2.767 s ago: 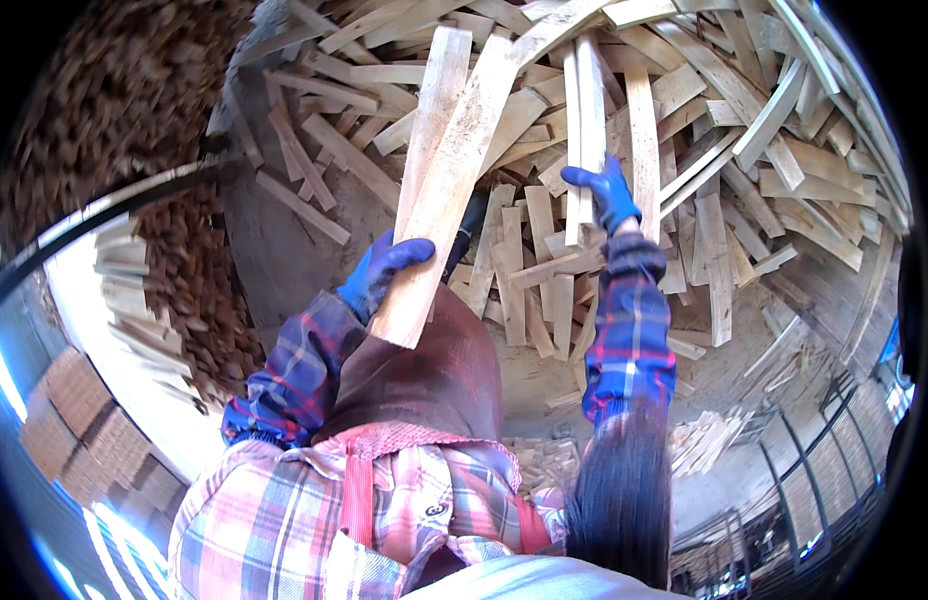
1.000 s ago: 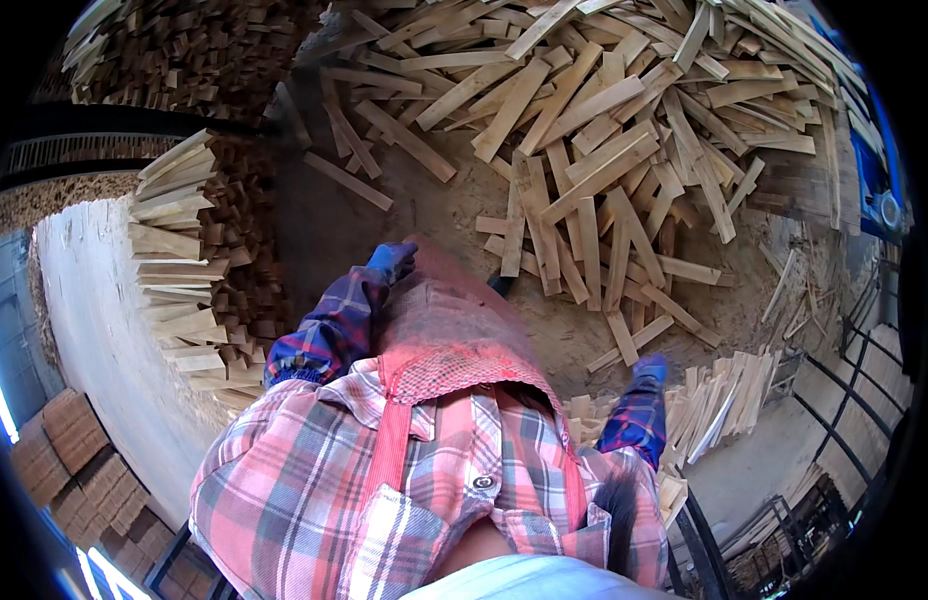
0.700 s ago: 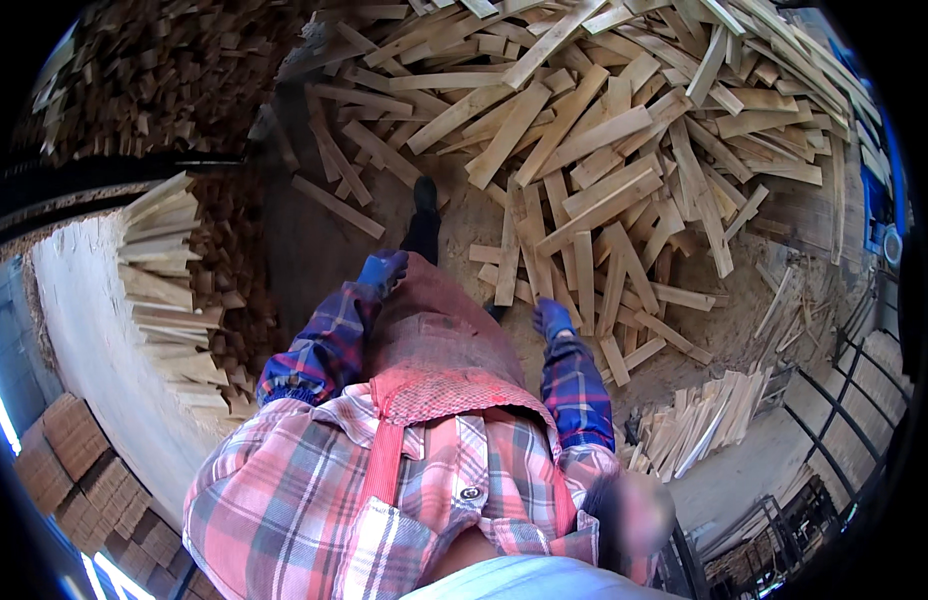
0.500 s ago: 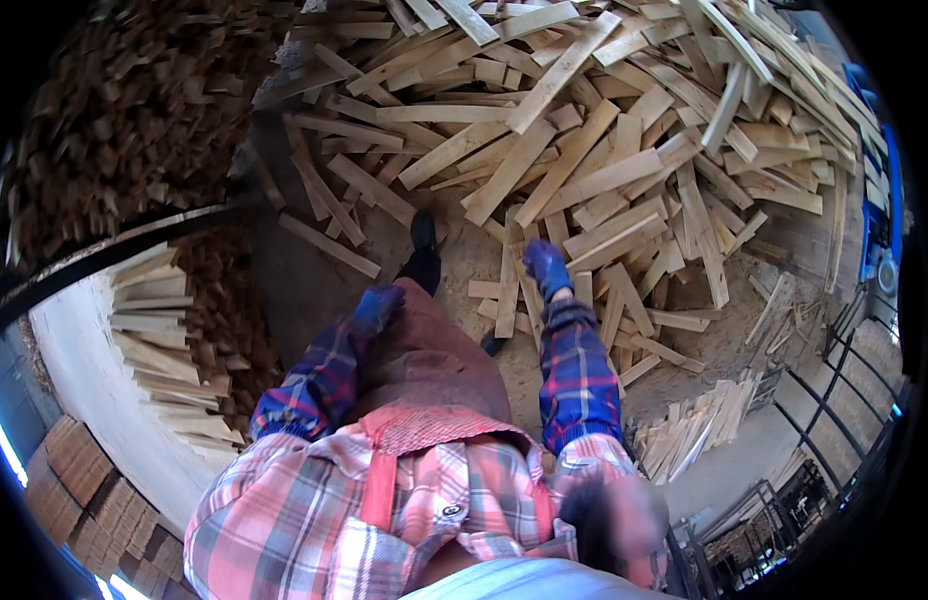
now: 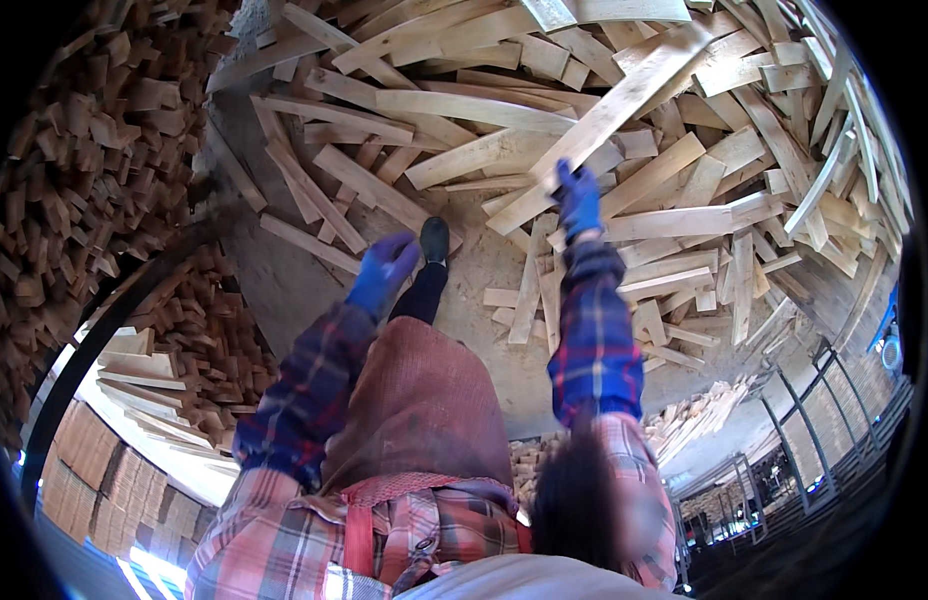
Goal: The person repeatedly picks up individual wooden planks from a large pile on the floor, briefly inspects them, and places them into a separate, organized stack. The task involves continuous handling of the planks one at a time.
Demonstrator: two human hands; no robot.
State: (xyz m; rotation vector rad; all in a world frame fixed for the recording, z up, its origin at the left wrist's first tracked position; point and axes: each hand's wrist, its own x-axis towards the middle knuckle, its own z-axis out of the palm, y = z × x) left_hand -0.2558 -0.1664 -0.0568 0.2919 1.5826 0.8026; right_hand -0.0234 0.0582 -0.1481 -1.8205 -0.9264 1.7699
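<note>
Beyond the boot [image 5: 435, 240] and to its right, the near end of a pale board [image 5: 634, 95] is touched by the right hand [image 5: 581, 203], gloved in blue; whether it is gripped cannot be told. The left hand [image 5: 386, 268], gloved alike, is held just left of the boot, its fingers loosely parted and nothing grasped. The board is laid with its long axis slanting away to the right, its near end pointed roughly back toward the boot, its far end rested on other boards. Around the boot a dusty floor [image 5: 469, 310] is seen, hidden on the near side by a brown apron [image 5: 424, 410]. Right of the boot, the floor is buried under a jumbled pile [image 5: 674, 222], with crossing boards packed beneath and alongside. Well left, stacked wood [image 5: 94, 190] is crossed by a dark bar [image 5: 109, 330]; well right, metal racks [image 5: 813, 440] are set.
</note>
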